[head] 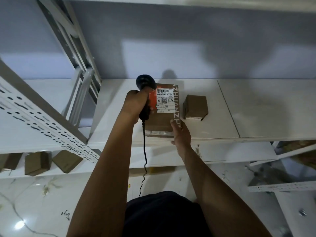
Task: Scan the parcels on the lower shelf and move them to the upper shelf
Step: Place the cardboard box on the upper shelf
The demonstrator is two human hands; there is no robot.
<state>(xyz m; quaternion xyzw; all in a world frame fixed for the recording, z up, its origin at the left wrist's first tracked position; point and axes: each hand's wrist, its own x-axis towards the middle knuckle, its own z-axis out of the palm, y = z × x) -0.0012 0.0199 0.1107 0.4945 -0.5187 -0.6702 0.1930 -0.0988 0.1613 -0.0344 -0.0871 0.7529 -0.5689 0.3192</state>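
Observation:
A brown cardboard parcel (160, 124) with a white barcode label lies flat on the white upper shelf (256, 108), near its front edge. My right hand (181, 134) grips the parcel's near right corner, thumb on top. My left hand (135, 105) holds a black corded barcode scanner (145, 84) by its handle, the head just above the parcel's far left corner. A smaller brown parcel (195, 106) sits on the same shelf, a little to the right and apart from the first.
Three brown parcels (36, 162) lie on the lower shelf at the left, below a perforated white rack beam (42, 120). Another parcel (150, 170) shows under the upper shelf's front edge. The scanner cable (145, 159) hangs down between my arms. White rack parts stand at right.

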